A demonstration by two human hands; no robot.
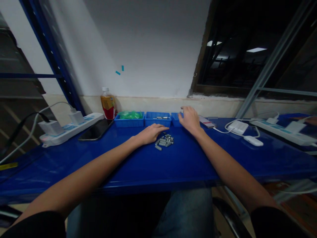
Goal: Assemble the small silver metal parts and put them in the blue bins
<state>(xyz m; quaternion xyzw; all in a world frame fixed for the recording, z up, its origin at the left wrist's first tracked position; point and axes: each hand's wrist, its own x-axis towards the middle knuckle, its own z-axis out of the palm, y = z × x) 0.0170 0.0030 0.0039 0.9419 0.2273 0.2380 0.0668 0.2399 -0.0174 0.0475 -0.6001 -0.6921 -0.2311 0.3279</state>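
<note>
A small pile of short silvery metal cylinders (163, 141) lies on the blue table. My left hand (151, 133) rests at the pile's left edge, its fingers stretched out over the back of it and nothing seen in them. Over the right-hand blue bin (175, 120) is my right hand (190, 119), thumb and index finger apart with no object visible between them. That hand covers much of the bin, so its contents are hidden. The middle blue bin (158, 123) holds a few metal pieces, and green plastic packaging (130, 114) fills the left blue bin (129, 123).
A drink bottle (108, 104) stands by the wall. On the left lie a black phone (96, 130) and a power strip (71, 128). To the right are another phone (206, 122), white chargers with cables (237, 127) and a second power strip (282, 131).
</note>
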